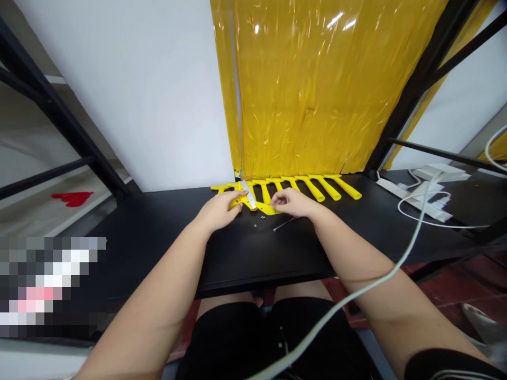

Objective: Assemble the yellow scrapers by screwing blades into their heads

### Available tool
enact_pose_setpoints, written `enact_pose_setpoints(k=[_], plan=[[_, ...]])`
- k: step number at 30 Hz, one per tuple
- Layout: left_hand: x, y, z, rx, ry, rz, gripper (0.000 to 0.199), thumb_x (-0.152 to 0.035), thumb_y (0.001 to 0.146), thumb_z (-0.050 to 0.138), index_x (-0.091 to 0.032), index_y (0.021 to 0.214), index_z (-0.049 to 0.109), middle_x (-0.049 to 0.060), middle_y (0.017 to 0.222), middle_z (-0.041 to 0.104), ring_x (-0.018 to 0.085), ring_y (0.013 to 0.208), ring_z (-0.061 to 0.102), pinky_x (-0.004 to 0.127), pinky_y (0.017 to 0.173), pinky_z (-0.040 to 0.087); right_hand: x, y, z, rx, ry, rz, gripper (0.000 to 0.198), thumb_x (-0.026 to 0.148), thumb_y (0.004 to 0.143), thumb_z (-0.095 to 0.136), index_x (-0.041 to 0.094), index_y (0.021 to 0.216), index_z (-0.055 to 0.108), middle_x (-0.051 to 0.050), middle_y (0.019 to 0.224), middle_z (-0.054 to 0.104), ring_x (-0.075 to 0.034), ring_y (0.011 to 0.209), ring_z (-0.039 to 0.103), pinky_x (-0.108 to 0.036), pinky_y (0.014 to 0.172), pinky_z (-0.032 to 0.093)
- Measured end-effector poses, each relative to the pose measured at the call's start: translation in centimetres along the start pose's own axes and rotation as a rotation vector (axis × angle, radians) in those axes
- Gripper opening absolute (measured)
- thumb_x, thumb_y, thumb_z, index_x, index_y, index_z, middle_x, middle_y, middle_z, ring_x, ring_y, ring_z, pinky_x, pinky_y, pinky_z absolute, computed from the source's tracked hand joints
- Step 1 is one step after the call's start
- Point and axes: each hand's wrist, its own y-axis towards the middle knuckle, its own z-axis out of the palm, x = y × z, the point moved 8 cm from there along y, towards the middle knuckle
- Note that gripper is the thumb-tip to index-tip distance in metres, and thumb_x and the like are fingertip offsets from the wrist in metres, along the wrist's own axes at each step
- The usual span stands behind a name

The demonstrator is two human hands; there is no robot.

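Observation:
My left hand [219,210] is closed on a yellow plastic handled piece [264,209] with a silver-white plate [249,195] across it. The piece rests on the black table, and its tapered end points right. Over that end, my right hand [292,202] has its fingertips pinched together; anything between them is too small to make out. A thin metal shaft [282,225], apparently a screwdriver with a bit of red at its grip, lies just below the right hand. Several tiny metal bits [262,217], possibly screws, are scattered on the table in front of the piece.
Similar yellow handled pieces [328,188] stand in a row along the table's back edge, before a yellow plastic curtain [317,105]. White power strips [423,198] with cables lie at right. A pale cable [348,295] hangs across the near view. Black metal posts [67,111] flank the table.

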Motion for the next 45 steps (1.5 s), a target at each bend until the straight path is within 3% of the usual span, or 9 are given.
enact_pose_setpoints(k=[7,13,21,29,40,45], plan=[[-1.0,0.0,0.7,0.036,0.029,0.008,0.047,-0.036,0.098,0.052,-0.028,0.143,0.064,0.006,0.143,0.067,0.028,0.129,0.064,0.045,0.109,0.051,-0.8,0.2,-0.5,-0.116,0.425,0.130,0.012,0.017,0.073,0.082,0.018,0.082,0.075,-0.001,0.071,0.071,-0.010,0.061,0.062,-0.021,0.056,0.055],[-2.4,0.1,1.5,0.024,0.001,0.086,0.043,-0.036,0.099,0.053,-0.025,0.139,0.067,0.008,0.135,0.072,0.028,0.121,0.067,0.045,0.105,0.054,-0.9,0.5,1.0,-0.155,0.657,0.191,0.016,0.015,0.074,0.086,0.016,0.083,0.072,0.001,0.067,0.066,-0.009,0.059,0.061,-0.020,0.055,0.060],[-3.0,0.0,1.2,0.004,0.005,0.093,0.036,-0.034,0.099,0.053,-0.026,0.132,0.066,0.006,0.136,0.072,0.028,0.122,0.067,0.046,0.103,0.054,-0.9,0.7,1.7,-0.187,0.660,0.176,0.022,0.014,0.072,0.089,0.015,0.081,0.070,0.001,0.064,0.066,-0.009,0.056,0.063,-0.020,0.053,0.061],[-2.9,0.0,1.4,0.051,0.063,-0.001,0.042,-0.039,0.099,0.052,-0.027,0.139,0.052,0.011,0.120,0.075,0.032,0.111,0.071,0.045,0.087,0.057,-0.6,0.9,2.0,-0.176,0.637,0.154,0.025,0.016,0.069,0.091,0.016,0.081,0.070,0.001,0.066,0.068,-0.008,0.054,0.062,-0.019,0.051,0.060],[-3.8,0.0,1.5,0.032,0.027,0.124,0.040,-0.032,0.101,0.051,-0.029,0.140,0.060,0.006,0.140,0.069,0.029,0.120,0.068,0.045,0.102,0.055,-0.4,0.7,2.2,-0.147,0.589,0.184,0.036,0.020,0.063,0.097,0.017,0.078,0.064,0.005,0.058,0.063,-0.007,0.050,0.061,-0.015,0.044,0.054],[-3.6,0.0,1.7,0.017,0.018,0.156,0.040,-0.031,0.101,0.054,-0.027,0.140,0.061,0.007,0.139,0.070,0.028,0.118,0.069,0.046,0.101,0.055,-0.6,0.3,2.2,-0.144,0.631,0.261,0.026,0.019,0.076,0.090,0.017,0.080,0.064,0.004,0.062,0.065,-0.007,0.049,0.062,-0.015,0.044,0.055]])
